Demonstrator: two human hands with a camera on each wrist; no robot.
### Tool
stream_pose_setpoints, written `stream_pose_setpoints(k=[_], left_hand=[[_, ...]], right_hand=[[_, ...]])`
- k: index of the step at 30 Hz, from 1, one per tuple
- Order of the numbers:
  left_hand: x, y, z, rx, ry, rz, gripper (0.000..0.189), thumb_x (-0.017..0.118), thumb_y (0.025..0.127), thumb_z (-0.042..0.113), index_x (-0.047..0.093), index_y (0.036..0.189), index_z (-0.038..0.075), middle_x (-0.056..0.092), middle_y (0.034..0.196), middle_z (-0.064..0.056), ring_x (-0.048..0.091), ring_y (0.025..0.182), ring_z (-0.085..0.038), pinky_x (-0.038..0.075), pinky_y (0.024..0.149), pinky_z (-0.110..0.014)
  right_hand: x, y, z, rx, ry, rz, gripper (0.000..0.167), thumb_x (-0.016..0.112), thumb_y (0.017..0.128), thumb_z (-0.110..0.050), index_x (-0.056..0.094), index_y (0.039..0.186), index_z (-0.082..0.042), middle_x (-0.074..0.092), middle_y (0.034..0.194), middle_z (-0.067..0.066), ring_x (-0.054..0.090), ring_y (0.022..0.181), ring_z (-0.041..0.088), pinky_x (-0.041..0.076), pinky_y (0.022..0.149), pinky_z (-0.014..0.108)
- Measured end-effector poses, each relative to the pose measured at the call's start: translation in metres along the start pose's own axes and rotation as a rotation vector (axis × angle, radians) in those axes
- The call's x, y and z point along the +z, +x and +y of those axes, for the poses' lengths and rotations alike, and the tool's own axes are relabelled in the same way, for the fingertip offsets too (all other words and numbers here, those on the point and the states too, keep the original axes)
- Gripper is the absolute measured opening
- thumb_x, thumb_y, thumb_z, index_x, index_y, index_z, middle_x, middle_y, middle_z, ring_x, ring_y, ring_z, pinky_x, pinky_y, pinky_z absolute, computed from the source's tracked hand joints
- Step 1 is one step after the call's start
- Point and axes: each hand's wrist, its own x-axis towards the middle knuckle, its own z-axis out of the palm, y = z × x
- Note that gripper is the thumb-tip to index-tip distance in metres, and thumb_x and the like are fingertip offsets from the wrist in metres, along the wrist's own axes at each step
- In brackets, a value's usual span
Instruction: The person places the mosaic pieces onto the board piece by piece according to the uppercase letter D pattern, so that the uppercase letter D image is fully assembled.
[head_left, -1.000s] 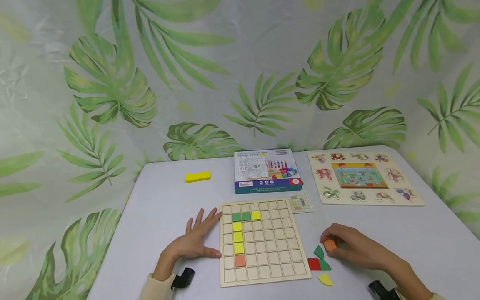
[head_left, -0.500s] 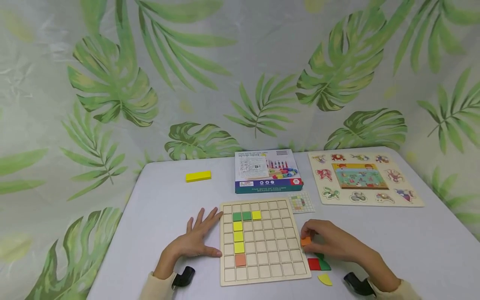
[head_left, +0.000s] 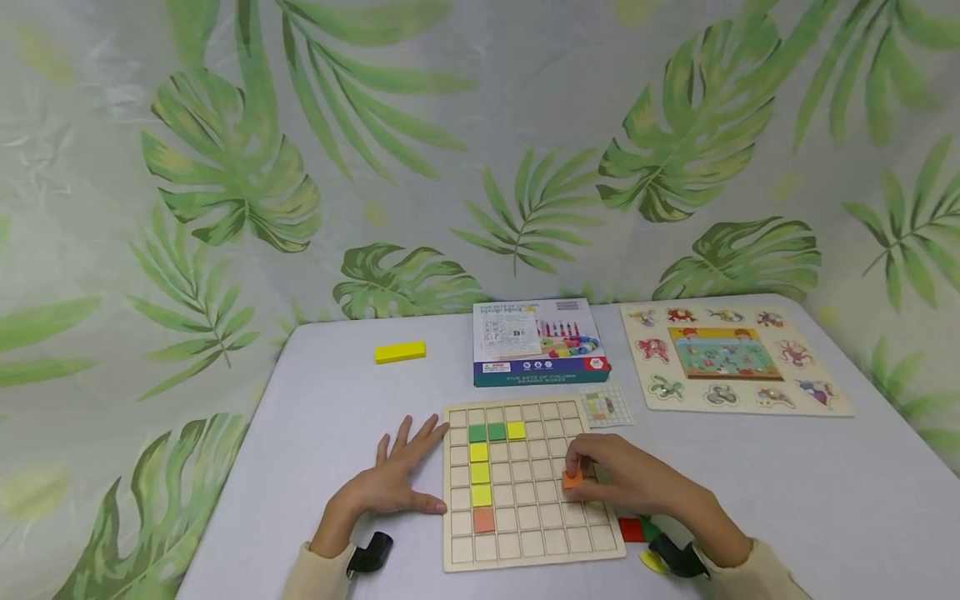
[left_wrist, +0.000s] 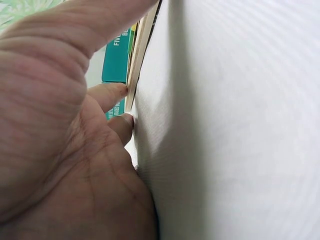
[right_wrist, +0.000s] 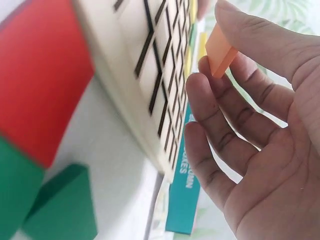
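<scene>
A wooden grid board point(head_left: 534, 546) lies on the white-covered table. In its second column from the left sit a green tile point(head_left: 477, 433), several yellow tiles point(head_left: 480, 472) and a salmon tile point(head_left: 483, 521); another green tile point(head_left: 497, 432) and a yellow one point(head_left: 516, 430) continue along the upper row. My left hand point(head_left: 390, 483) rests with spread fingers against the board's left edge. Between thumb and fingers, my right hand point(head_left: 622, 475) pinches an orange square tile point(right_wrist: 220, 51) over the board's right part.
Right of the board lie a red tile point(right_wrist: 42, 75), green pieces point(right_wrist: 65, 205) and a yellow piece point(head_left: 652, 562), partly under my right wrist. Behind are a small pattern card point(head_left: 607, 406), a boxed toy point(head_left: 540, 342), a sea-animal puzzle point(head_left: 817, 400) and a yellow block point(head_left: 400, 352).
My right hand has carried the orange tile left from beside the loose pieces to over the board. My left hand has stayed at the board's edge.
</scene>
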Motion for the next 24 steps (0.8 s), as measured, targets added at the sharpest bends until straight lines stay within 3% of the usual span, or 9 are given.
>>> stream_pose_setpoints(k=[18,24], left_hand=[[0.001,0.000,0.000,-0.016,-0.003,0.010,0.117,0.091,0.067,0.040,0.025,0.160,0.018,0.009,0.170,-0.009,-0.017,0.153,-0.042,-0.017,0.115,-0.068],[0.001,0.001,-0.001,-0.009,-0.002,0.004,0.115,0.090,0.069,0.042,0.024,0.161,0.020,0.008,0.170,-0.008,-0.017,0.153,-0.041,-0.017,0.115,-0.067]], right_hand=[[0.020,0.036,-0.030,-0.043,0.017,-0.044,0.013,0.074,0.091,-0.031,0.064,0.093,-0.024,0.061,0.088,-0.016,0.060,0.084,0.013,0.053,0.078,0.026],[0.032,0.046,-0.041,-0.033,-0.012,-0.074,0.018,0.079,0.086,-0.032,0.064,0.089,-0.024,0.060,0.084,-0.015,0.056,0.081,0.010,0.047,0.078,0.022]])
